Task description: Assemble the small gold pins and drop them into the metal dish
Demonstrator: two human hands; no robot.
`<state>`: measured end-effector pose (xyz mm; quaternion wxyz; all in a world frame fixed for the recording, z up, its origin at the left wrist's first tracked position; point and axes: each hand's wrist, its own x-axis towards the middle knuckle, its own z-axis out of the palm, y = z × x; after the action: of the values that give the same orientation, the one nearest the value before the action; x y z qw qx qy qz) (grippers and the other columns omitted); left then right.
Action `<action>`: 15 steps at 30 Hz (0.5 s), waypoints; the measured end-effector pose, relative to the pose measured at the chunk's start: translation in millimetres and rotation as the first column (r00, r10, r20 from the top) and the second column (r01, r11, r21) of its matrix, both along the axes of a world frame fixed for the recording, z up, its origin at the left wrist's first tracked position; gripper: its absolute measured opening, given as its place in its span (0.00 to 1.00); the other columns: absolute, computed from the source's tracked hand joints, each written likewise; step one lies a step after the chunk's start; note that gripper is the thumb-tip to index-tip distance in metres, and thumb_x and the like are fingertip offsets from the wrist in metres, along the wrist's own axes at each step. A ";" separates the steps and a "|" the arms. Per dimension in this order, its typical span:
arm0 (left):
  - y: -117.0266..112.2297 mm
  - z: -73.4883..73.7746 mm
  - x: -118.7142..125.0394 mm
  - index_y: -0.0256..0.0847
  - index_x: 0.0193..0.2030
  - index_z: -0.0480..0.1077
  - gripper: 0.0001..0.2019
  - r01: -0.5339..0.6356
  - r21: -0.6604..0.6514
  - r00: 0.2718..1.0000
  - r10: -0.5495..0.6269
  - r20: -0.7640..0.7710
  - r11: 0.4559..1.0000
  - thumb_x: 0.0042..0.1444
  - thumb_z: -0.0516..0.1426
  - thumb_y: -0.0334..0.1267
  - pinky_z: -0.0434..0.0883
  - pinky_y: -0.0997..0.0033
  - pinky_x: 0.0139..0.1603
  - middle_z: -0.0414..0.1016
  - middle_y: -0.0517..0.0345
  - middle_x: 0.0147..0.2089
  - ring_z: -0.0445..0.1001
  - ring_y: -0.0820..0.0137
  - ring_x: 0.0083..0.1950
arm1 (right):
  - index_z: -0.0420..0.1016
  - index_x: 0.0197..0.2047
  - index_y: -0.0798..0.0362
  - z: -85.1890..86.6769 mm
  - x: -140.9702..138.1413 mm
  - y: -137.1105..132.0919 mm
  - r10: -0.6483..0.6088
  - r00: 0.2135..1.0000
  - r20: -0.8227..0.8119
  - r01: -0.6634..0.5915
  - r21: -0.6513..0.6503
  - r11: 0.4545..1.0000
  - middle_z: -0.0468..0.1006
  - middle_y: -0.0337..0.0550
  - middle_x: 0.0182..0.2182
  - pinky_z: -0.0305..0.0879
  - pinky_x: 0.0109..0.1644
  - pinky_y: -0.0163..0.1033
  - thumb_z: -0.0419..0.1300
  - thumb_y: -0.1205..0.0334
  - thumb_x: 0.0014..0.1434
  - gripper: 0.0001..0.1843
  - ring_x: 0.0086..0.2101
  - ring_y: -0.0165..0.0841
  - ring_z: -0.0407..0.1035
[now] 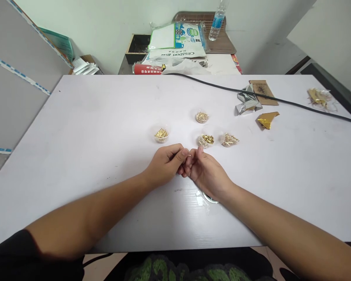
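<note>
Over the middle of the white table, my left hand [165,166] and my right hand [207,171] meet at the fingertips. My left thumb and forefinger are pinched around a tiny gold pin [189,155], whose tip points toward my right hand. The right palm is turned partly upward with its fingers curled; what lies inside them, if anything, is hidden. Just beyond the hands stand small clear cups of thin gold pieces: one cup [161,135] at the left, another cup [202,116] farther back, a cup [205,140] near my right thumb and a cup [229,139] to its right.
A black cable [213,84] crosses the table's far right. Near it lie silver foil packaging [248,105], brown card [263,92], a gold foil piece [268,120] and a clear bag [320,97]. A round object [210,198] sits partly under my right wrist. A water bottle [217,25] stands behind.
</note>
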<state>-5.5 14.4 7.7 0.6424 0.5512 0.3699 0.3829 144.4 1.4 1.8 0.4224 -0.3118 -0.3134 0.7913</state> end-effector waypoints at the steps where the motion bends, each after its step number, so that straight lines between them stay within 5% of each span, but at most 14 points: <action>1: 0.1 -0.5 -0.2 0.36 0.28 0.62 0.21 -0.001 0.004 1.000 0.001 0.004 1.000 0.64 0.53 0.53 0.67 0.77 0.25 0.69 0.61 0.22 0.69 0.78 0.22 | 0.70 0.28 0.54 0.3 1.1 -0.1 -0.002 1.000 0.020 0.001 0.047 0.999 0.69 0.39 0.22 0.68 0.40 0.42 0.57 0.42 0.63 0.24 0.29 0.33 0.69; 4: 0.5 -2.2 -0.6 0.37 0.28 0.61 0.21 0.003 0.055 1.000 -0.002 -0.014 0.998 0.66 0.51 0.51 0.67 0.76 0.28 0.70 0.60 0.23 0.69 0.77 0.24 | 0.69 0.30 0.54 2.4 6.8 -0.8 -0.050 0.983 0.174 0.002 0.265 0.964 0.71 0.40 0.24 0.69 0.41 0.42 0.55 0.47 0.66 0.20 0.31 0.33 0.71; 8: 0.4 -2.3 -0.4 0.37 0.27 0.61 0.20 0.015 0.110 0.998 -0.008 -0.062 0.994 0.67 0.50 0.47 0.67 0.75 0.30 0.68 0.61 0.24 0.71 0.76 0.27 | 0.67 0.34 0.54 6.2 15.8 -1.8 -0.163 0.866 0.472 -0.094 0.474 0.875 0.75 0.40 0.26 0.69 0.35 0.38 0.55 0.54 0.67 0.13 0.29 0.31 0.73; 11: -0.3 -1.5 -0.1 0.37 0.27 0.61 0.19 0.034 0.134 0.996 -0.022 -0.088 0.990 0.67 0.50 0.46 0.67 0.76 0.30 0.68 0.61 0.24 0.71 0.76 0.28 | 0.67 0.34 0.53 6.8 19.2 -1.7 -0.211 0.797 0.566 -0.163 0.538 0.827 0.76 0.42 0.26 0.69 0.30 0.36 0.53 0.58 0.68 0.11 0.27 0.31 0.73; 15: -1.5 -1.8 -1.3 0.38 0.28 0.61 0.19 0.034 0.162 0.995 -0.018 -0.099 0.986 0.68 0.48 0.46 0.68 0.75 0.31 0.67 0.61 0.26 0.71 0.76 0.29 | 0.67 0.32 0.53 6.9 19.6 -1.7 -0.215 0.795 0.567 -0.144 0.521 0.841 0.76 0.41 0.25 0.70 0.28 0.35 0.53 0.61 0.67 0.11 0.25 0.30 0.73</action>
<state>-6.8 12.8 6.0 0.5811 0.6248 0.3608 0.3765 164.0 -0.3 8.7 0.3853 -0.4220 -0.6349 0.5200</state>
